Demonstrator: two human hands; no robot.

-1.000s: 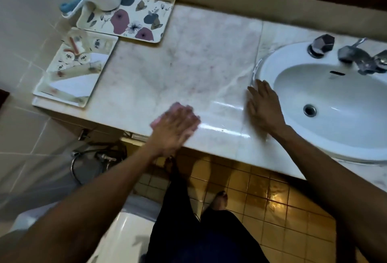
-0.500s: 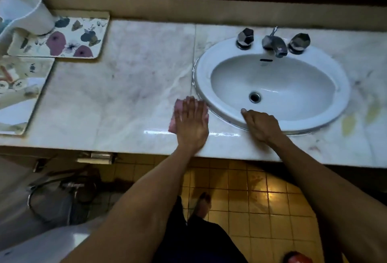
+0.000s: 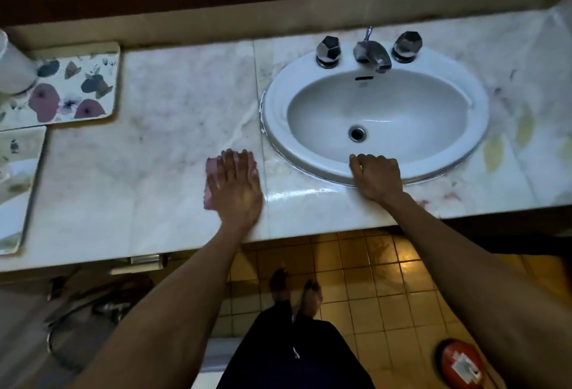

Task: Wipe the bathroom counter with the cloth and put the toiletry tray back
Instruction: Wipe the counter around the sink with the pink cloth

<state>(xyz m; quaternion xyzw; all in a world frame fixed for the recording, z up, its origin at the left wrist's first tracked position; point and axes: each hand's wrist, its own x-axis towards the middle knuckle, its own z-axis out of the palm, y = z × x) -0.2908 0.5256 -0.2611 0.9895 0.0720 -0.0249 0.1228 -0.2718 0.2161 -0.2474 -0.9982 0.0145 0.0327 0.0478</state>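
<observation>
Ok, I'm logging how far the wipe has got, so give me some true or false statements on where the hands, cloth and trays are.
1. The left hand presses a pink cloth flat on the marble counter. True.
2. The right hand holds the faucet. False: it rests on the front rim of the sink; the faucet is untouched.
3. The floral tray sits at the counter's back left. True.
4. The cloth lies in the sink basin. False: it is on the counter, left of the sink.
5. A white cup stands on the floral tray. True.
</observation>
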